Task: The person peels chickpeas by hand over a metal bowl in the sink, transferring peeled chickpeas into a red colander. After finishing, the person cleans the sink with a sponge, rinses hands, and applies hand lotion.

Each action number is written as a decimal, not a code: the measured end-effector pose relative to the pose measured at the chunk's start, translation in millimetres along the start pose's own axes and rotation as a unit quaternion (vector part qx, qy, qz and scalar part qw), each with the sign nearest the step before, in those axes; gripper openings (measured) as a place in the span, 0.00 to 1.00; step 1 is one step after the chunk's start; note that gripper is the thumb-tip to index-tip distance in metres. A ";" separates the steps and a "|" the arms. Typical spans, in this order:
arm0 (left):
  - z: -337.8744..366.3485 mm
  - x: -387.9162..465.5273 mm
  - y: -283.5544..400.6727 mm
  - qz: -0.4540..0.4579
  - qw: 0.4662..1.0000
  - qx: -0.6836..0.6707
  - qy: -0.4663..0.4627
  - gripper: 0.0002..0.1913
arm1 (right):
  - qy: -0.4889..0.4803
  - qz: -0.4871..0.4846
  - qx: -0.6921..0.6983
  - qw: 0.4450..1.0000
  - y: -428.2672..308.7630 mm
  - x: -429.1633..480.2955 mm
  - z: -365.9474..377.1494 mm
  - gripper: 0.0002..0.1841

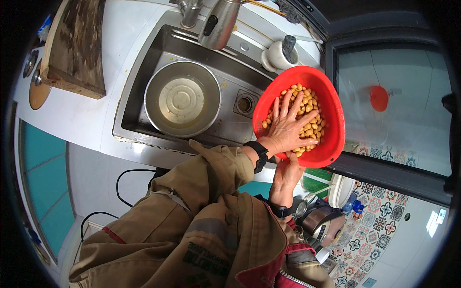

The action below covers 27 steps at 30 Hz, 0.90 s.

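A red plastic bowl [333, 118], which seems to have small holes in its left wall, is tilted over the right end of the steel sink. Many wet, yellow-brown beans or nuts [310, 104] lie in it. My left hand [288, 129] rests on them, palm down, with its fingers spread. From below, my right hand [288, 172] holds the bowl's near edge, part of it hidden under the bowl. Left of both hands, a round metal basin [212, 118] with some cloudy liquid stands in the sink [144, 135].
A metal faucet [221, 25] reaches over the sink's back edge. Behind the bowl stands a white stone mortar [273, 57] with a dark pestle [289, 46]. A thick wooden block [77, 46] is on the left counter. A dark window frame [389, 172] and a cooker [322, 221] are at right.
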State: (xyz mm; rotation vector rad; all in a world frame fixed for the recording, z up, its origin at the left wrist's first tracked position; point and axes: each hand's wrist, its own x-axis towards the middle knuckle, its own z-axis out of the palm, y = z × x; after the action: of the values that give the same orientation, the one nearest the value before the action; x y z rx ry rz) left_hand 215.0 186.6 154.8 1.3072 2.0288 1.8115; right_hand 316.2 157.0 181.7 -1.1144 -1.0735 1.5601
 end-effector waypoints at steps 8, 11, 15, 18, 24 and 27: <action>-0.4 -0.7 -0.1 -0.007 1.000 -0.002 -0.005 0.40 | -0.004 -0.002 -0.015 1.000 1.3 1.0 -2.8 0.30; -1.1 -1.0 0.0 -0.006 1.000 0.000 -0.005 0.40 | -0.002 0.000 -0.018 1.000 1.5 0.8 -3.1 0.30; -1.6 -1.3 -0.4 -0.003 1.000 -0.003 -0.001 0.40 | 0.001 0.001 -0.011 1.000 1.8 0.1 -2.2 0.30; -1.2 -1.6 -0.9 -0.002 1.000 0.000 0.001 0.40 | -0.017 -0.005 -0.013 1.000 1.5 -0.3 -1.8 0.30; -2.4 -1.4 -1.4 -0.004 1.000 -0.005 -0.003 0.40 | -0.006 0.003 -0.012 1.000 1.9 -0.7 0.3 0.31; -3.6 -1.2 -1.6 -0.008 1.000 -0.009 -0.008 0.40 | -0.002 0.002 -0.009 1.000 1.5 -1.4 1.7 0.31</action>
State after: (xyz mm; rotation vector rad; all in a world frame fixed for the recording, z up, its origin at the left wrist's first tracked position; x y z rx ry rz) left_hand 212.8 183.3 154.0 1.2919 2.0042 1.8034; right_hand 314.5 155.1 180.8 -1.1276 -1.0908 1.5590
